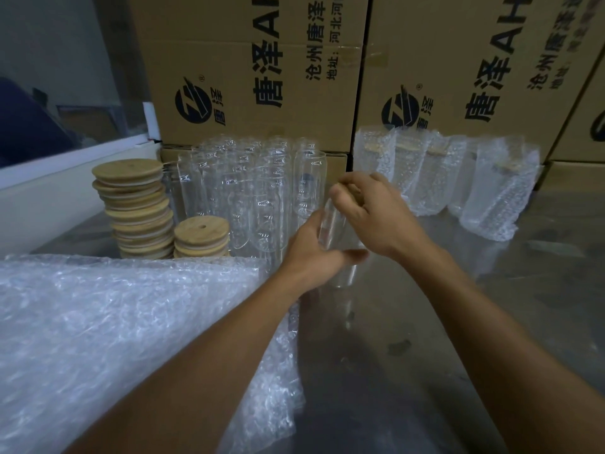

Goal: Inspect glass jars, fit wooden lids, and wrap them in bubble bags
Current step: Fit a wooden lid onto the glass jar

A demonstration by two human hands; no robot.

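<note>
A clear glass jar [334, 224] is held above the steel table, between both hands. My left hand [314, 257] grips its lower body from the left, thumb stretched across. My right hand [376, 214] curls over its top and pinches a wooden lid [355, 191], of which only a sliver shows between the fingers. Several bare glass jars [258, 198] stand in a cluster behind. Two stacks of wooden lids [137, 208] stand to the left of them. A pile of bubble bags [124, 326] lies at the front left. Several wrapped jars [458, 178] stand at the back right.
Big cardboard boxes [262, 67] with printed lettering wall off the back of the steel table [458, 322]. A white ledge [65, 178] runs along the left side.
</note>
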